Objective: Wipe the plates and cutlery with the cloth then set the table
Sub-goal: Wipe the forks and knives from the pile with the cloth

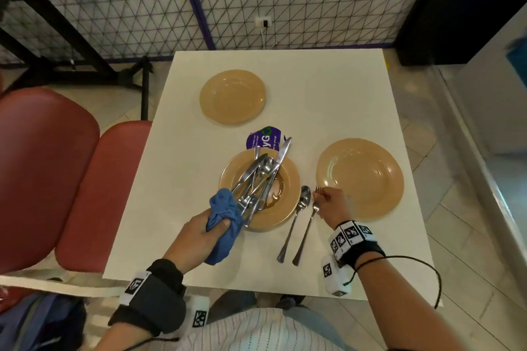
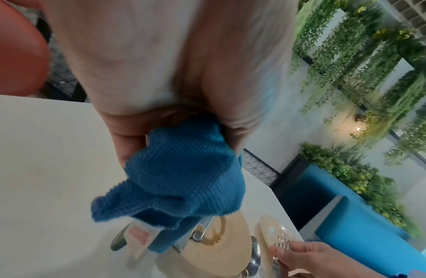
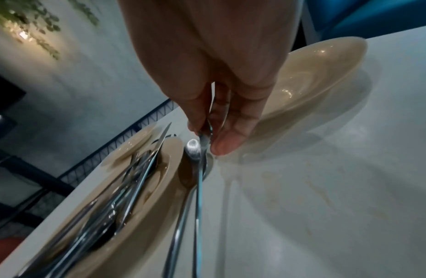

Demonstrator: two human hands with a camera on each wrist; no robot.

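My left hand (image 1: 199, 234) grips a bunched blue cloth (image 1: 224, 214) (image 2: 183, 169) at the near left rim of a tan plate (image 1: 288, 202) that holds a heap of knives, forks and spoons (image 1: 256, 179) and a brown smear. My right hand (image 1: 330, 205) (image 3: 207, 131) pinches the head end of a fork (image 1: 305, 234) (image 3: 197, 197) whose handle lies on the white table (image 1: 328, 100), next to a spoon (image 1: 295, 219) (image 3: 181, 203). The fork lies between the cutlery plate and a bare tan plate (image 1: 360, 178) (image 3: 309, 80) on the right. A third tan plate (image 1: 232, 97) sits further back.
A purple printed sticker (image 1: 265, 138) lies on the table behind the cutlery plate. Red padded seats (image 1: 71, 179) stand left of the table. A wire mesh fence (image 1: 256, 3) runs behind the table's far edge. Tiled floor shows to the right.
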